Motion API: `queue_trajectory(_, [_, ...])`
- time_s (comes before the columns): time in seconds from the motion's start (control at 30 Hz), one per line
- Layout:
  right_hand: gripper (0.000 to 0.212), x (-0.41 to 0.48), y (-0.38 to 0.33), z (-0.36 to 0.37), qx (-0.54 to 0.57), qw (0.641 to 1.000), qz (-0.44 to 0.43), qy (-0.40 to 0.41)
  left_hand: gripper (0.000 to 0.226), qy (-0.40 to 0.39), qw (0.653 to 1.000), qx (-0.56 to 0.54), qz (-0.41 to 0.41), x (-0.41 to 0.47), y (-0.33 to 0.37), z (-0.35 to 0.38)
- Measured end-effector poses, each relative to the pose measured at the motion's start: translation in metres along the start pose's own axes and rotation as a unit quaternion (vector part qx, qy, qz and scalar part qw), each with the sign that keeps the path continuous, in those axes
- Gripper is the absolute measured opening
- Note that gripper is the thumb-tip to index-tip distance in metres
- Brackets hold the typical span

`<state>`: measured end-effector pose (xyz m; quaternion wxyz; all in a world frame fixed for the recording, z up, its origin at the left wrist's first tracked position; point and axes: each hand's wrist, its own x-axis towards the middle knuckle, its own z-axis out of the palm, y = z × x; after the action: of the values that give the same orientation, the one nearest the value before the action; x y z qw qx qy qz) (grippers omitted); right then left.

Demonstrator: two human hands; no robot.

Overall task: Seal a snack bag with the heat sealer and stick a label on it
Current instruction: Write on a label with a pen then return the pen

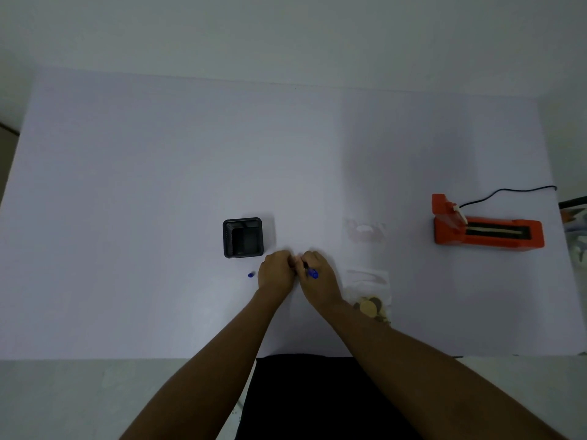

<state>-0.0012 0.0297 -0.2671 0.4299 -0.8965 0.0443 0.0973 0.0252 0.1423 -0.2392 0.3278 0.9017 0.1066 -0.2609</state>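
Lower center, left hand (275, 271) curled, contents unclear; right hand (319, 279) grips one pen (312, 273). One cap (251, 275), one holder (243, 237), two bags (368, 292), one sealer (486, 229) at right.

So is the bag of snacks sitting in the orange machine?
No, the snack bag lies on the table beside the person's right arm, well apart from the orange heat sealer at the far right.

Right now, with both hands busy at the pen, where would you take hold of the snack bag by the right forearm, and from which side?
Take the snack bag by its flat, clear upper part, coming from the far side. The snacks are bunched at the near end, partly under the right forearm, so the far end looks flat enough for fingers to pinch, and it is the edge to be sealed.
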Motion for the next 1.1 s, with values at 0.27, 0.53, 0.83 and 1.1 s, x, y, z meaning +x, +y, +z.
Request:
queue_trajectory(0.27, [0.025, -0.0025, -0.0007, -0.0002, -0.006, 1.0, -0.015, 0.009, 0.016, -0.001, 1.0, 0.004, -0.003, -0.0012, 0.0018, -0.0014])
queue_trajectory(0.53, [0.037, -0.004, 0.0024, -0.0002, -0.016, 0.999, -0.04, 0.018, 0.014, 0.0, 1.0, 0.005, -0.003, -0.0017, 0.0012, 0.0002])
queue_trajectory(0.83, [0.017, -0.0044, 0.0048, 0.0025, -0.055, 0.998, -0.027, 0.028, 0.015, 0.001, 1.0, 0.003, -0.007, -0.0012, 0.0011, 0.0002])
queue_trajectory(1.1, [0.014, -0.0048, 0.0067, 0.002, -0.063, 0.997, -0.043, 0.014, 0.014, 0.002, 1.0, 0.006, -0.004, -0.0015, 0.0011, 0.0006])
